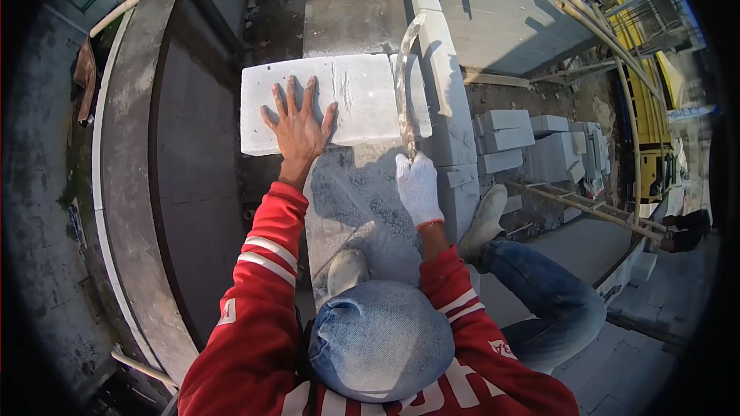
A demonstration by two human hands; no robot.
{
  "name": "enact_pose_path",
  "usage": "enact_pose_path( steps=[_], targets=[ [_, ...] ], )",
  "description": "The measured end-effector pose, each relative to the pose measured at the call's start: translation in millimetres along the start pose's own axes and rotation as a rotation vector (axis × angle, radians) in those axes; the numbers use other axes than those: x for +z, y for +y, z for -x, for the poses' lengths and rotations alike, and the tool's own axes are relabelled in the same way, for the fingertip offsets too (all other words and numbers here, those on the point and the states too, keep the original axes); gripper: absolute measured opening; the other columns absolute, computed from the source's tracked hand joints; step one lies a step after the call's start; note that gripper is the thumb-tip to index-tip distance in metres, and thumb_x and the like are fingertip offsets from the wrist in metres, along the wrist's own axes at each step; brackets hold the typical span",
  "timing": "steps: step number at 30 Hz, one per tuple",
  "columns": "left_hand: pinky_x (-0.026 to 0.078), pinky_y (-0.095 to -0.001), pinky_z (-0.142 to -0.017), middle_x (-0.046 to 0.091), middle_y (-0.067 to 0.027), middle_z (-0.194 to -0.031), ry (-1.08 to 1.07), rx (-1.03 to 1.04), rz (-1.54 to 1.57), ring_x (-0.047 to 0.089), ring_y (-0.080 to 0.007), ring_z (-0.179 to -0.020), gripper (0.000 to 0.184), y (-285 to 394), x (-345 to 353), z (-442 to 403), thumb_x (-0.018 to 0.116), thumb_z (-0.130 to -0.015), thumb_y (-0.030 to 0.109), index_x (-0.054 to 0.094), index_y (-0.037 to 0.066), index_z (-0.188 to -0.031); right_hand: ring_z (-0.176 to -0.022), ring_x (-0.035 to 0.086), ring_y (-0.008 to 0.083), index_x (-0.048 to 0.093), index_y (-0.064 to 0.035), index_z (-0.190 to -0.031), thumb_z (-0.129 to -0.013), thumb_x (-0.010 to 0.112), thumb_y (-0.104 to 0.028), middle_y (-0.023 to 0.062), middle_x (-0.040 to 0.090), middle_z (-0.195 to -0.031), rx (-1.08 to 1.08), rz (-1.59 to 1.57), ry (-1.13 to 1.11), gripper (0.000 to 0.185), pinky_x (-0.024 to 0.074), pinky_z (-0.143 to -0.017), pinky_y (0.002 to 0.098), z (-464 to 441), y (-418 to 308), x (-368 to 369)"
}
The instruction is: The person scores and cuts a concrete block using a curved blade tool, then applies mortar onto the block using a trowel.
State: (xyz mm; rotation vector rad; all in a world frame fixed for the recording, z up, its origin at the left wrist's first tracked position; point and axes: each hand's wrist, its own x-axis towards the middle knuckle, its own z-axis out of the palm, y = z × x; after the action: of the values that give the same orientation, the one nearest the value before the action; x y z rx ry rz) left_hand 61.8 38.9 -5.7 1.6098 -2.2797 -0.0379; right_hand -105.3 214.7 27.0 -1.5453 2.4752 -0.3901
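My bare left hand [299,125] lies flat with its fingers spread on top of a white lightweight concrete block [362,96]. Scratches mark the block's upper face near the middle. My right hand [418,189], in a white knit glove, is closed around the near end of a hand saw [401,81]. Its long, curved, worn blade stretches away from me across the block's right end. To the right of the blade is a narrow end portion [420,96] of the block; whether it is fully separated I cannot tell. The saw's handle is hidden in the glove.
The block rests across a dusty concrete ledge [362,15], where one of my boots [347,270] stands. A low block wall [443,77] runs along the right. Lower down are stacked blocks [505,131], a wooden ladder [578,202] and a yellow truck [651,115]. To the left drops a deep gap.
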Motion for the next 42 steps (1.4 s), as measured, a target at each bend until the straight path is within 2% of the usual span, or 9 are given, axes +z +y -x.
enact_pose_path(
  steps=[5, 7, 11, 16, 19, 20, 34, 38, 42],
  targets=[
    [0.012, -0.0737, -0.116, 0.033, -0.0139, -0.164, 0.012, 0.01, -0.008, 0.02, -0.0413, -0.154, 0.068, -1, 2, -5, 0.053, -0.096, 0.062, 0.046, 0.026, -0.153, -0.086, 0.068, 0.0329, 0.062, 0.0009, -0.097, -0.099, 0.056, -0.017, 0.0236, 0.062, -0.093, -0.356, 0.039, 0.229, 0.019, 0.0537, -0.069, 0.0436, -16, 13, -29],
    [0.012, -0.0738, -0.116, 0.033, -0.0141, -0.164, 0.023, 0.022, 0.011, 0.02, -0.0418, -0.154, 0.069, -2, 3, -6, 0.053, -0.095, 0.062, 0.046, 0.026, -0.153, -0.081, 0.069, 0.0284, 0.062, 0.0033, -0.099, -0.099, 0.058, -0.02, 0.0237, 0.065, -0.089, 0.476, -0.846, -0.185, 0.024, 0.0529, -0.065, 0.0392, -27, -20, -92],
    [0.011, -0.0739, -0.116, 0.033, -0.0148, -0.164, -0.019, -0.006, 0.027, 0.019, -0.0427, -0.154, 0.07, 0, -4, -5, 0.054, -0.095, 0.062, 0.046, 0.026, -0.154, -0.049, 0.048, 0.0071, 0.065, -0.002, -0.101, -0.101, 0.061, -0.029, 0.0003, 0.055, -0.066, 0.091, -0.796, 0.535, 0.027, 0.0359, -0.042, 0.0248, -33, -62, -198],
    [0.011, -0.0736, -0.116, 0.033, -0.0156, -0.164, -0.019, 0.004, 0.025, 0.018, -0.0426, -0.154, 0.068, -2, -3, -3, 0.053, -0.096, 0.06, 0.047, 0.025, -0.153, -0.051, 0.048, 0.008, 0.066, -0.0024, -0.098, -0.102, 0.063, -0.021, 0.0025, 0.056, -0.067, -0.016, -0.826, 1.054, 0.02, 0.0338, -0.044, 0.0255, -42, -66, -172],
    [0.012, -0.0734, -0.116, 0.033, -0.0163, -0.163, 0.005, 0.004, 0.044, 0.019, -0.0434, -0.153, 0.067, 1, -1, -3, 0.054, -0.096, 0.058, 0.047, 0.024, -0.153, -0.083, 0.065, 0.0508, 0.064, 0.0101, -0.099, -0.1, 0.059, -0.028, 0.0348, 0.065, -0.085, 0.036, 0.001, 0.085, 0.039, 0.0518, -0.071, 0.0527, -6, 16, 26],
    [0.013, -0.0732, -0.116, 0.034, -0.0168, -0.162, 0.019, 0.005, 0.039, 0.02, -0.0442, -0.153, 0.066, 1, -1, -3, 0.055, -0.095, 0.057, 0.048, 0.022, -0.152, -0.086, 0.067, 0.0501, 0.065, 0.0084, -0.094, -0.098, 0.059, -0.032, 0.0349, 0.066, -0.087, 0.341, -0.401, -0.09, 0.041, 0.0524, -0.072, 0.0544, -11, 7, 15],
    [0.012, -0.0737, -0.116, 0.033, -0.0165, -0.163, -0.018, 0.007, 0.022, 0.019, -0.0436, -0.154, 0.066, 2, -5, -3, 0.056, -0.095, 0.057, 0.047, 0.025, -0.153, -0.052, 0.05, 0.0079, 0.064, -0.0004, -0.098, -0.102, 0.061, -0.028, 0.0013, 0.055, -0.064, 0.237, -0.896, 0.335, 0.029, 0.0372, -0.046, 0.0259, -10, -36, -159],
    [0.013, -0.0744, -0.115, 0.034, -0.0169, -0.163, 0.006, 0.022, 0.021, 0.02, -0.0442, -0.153, 0.066, 0, -1, -4, 0.056, -0.095, 0.057, 0.048, 0.025, -0.152, -0.05, 0.042, 0.0068, 0.059, -0.0037, -0.088, -0.103, 0.061, -0.024, 0.0021, 0.053, -0.065, -0.269, -1.205, 0.792, 0.025, 0.0288, -0.045, 0.0259, -28, -63, -263],
    [0.013, -0.0745, -0.115, 0.033, -0.017, -0.163, 0.015, 0.018, 0.036, 0.02, -0.0447, -0.153, 0.065, -2, 0, -4, 0.056, -0.095, 0.057, 0.048, 0.026, -0.152, -0.078, 0.069, 0.0247, 0.066, 0.0089, -0.106, -0.101, 0.065, -0.02, 0.0188, 0.068, -0.088, 0.234, -0.751, 0.71, 0.029, 0.0511, -0.06, 0.0391, -19, -59, -149]
  ],
)
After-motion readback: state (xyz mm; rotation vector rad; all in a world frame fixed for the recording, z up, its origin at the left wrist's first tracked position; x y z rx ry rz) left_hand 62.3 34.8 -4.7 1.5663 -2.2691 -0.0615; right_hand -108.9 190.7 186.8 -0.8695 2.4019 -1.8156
